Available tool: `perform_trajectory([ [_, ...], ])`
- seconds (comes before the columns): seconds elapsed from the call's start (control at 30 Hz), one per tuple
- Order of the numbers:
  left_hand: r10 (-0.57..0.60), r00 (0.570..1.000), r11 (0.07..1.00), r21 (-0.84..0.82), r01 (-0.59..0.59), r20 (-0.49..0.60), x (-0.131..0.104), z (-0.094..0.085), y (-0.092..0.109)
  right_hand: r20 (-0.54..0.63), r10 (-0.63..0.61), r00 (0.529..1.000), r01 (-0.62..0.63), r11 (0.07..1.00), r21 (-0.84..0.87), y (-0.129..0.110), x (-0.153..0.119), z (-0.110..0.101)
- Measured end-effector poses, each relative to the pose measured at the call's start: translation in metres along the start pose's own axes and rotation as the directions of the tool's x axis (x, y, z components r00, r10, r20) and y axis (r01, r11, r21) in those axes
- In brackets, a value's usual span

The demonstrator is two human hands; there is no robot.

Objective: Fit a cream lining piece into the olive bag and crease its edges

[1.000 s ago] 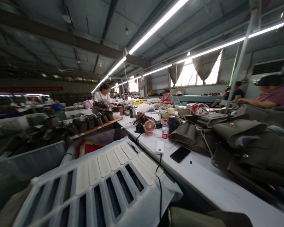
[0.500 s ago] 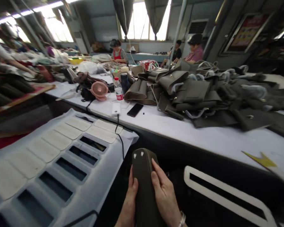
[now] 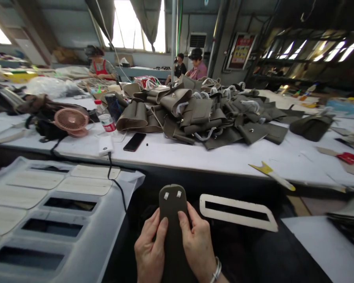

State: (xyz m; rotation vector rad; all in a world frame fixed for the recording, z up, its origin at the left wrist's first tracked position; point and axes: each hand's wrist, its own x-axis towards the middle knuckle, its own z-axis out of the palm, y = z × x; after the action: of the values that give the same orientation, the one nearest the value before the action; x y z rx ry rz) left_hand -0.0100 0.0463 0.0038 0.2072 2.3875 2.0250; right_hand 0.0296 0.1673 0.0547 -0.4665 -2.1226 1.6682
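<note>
Both left hand (image 3: 150,251) and right hand (image 3: 198,245) pinching olive leather flap (image 3: 172,220), fingers closed; uneven thumb pressure likely creasing it.

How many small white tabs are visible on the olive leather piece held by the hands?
2: both small white tabs sit near the rounded top end of the olive leather piece, one left, one right. The hands may hide others.

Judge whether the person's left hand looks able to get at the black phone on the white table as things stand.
Probably not freely: the left hand grips the olive leather flap together with the right hand; once released, nothing blocks the black phone.
</note>
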Motion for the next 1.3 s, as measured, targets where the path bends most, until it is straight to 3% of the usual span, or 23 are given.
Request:
perform_trajectory([
  [0.13, 0.094, 0.996, 0.996, 0.011, -0.094, 0.010, -0.003, 0.010, 0.006, -0.031, 0.059, 0.998, -0.056, 0.996, 0.070, 0.007, -0.005, -0.009],
  [0.33, 0.087, 0.996, 0.996, -0.016, -0.087, 0.010, 0.005, 0.019, 0.023, -0.020, 0.086, 0.996, -0.081, 0.980, 0.183, 0.022, -0.015, -0.020],
  [0.57, 0.198, 0.979, 0.980, 0.001, -0.198, 0.040, 0.013, 0.027, 0.045, -0.107, 0.053, 0.993, -0.048, 0.998, 0.050, 0.014, -0.009, -0.029],
  [0.8, 0.186, 0.980, 0.982, -0.034, -0.184, 0.067, 0.003, 0.032, 0.041, -0.109, 0.046, 0.993, -0.050, 0.998, -0.035, 0.020, -0.008, -0.032],
  [0.93, 0.165, 0.978, 0.979, -0.143, -0.146, 0.128, 0.014, 0.033, 0.038, -0.154, 0.021, 0.988, -0.020, 1.000, 0.014, 0.024, -0.014, -0.033],
  [1.0, 0.206, 0.944, 0.968, -0.195, -0.158, 0.257, 0.025, 0.032, 0.039, -0.168, 0.010, 0.986, -0.004, 0.999, 0.040, 0.022, -0.016, -0.033],
  [1.1, 0.255, 0.830, 0.957, -0.252, -0.143, 0.496, 0.042, 0.027, 0.042, -0.135, 0.015, 0.991, -0.014, 1.000, 0.006, 0.018, -0.015, -0.039],
  [1.13, 0.262, 0.806, 0.955, -0.261, -0.139, 0.531, 0.045, 0.026, 0.044, -0.106, 0.017, 0.994, -0.021, 0.999, -0.033, 0.016, -0.013, -0.043],
  [1.2, 0.273, 0.797, 0.956, -0.245, -0.161, 0.539, 0.047, 0.024, 0.045, -0.053, -0.014, 0.999, 0.005, 0.988, -0.153, 0.013, -0.007, -0.052],
  [1.3, 0.297, 0.795, 0.954, -0.196, -0.227, 0.528, 0.043, 0.025, 0.046, 0.009, -0.188, 0.982, 0.178, 0.915, -0.363, 0.008, 0.006, -0.062],
])
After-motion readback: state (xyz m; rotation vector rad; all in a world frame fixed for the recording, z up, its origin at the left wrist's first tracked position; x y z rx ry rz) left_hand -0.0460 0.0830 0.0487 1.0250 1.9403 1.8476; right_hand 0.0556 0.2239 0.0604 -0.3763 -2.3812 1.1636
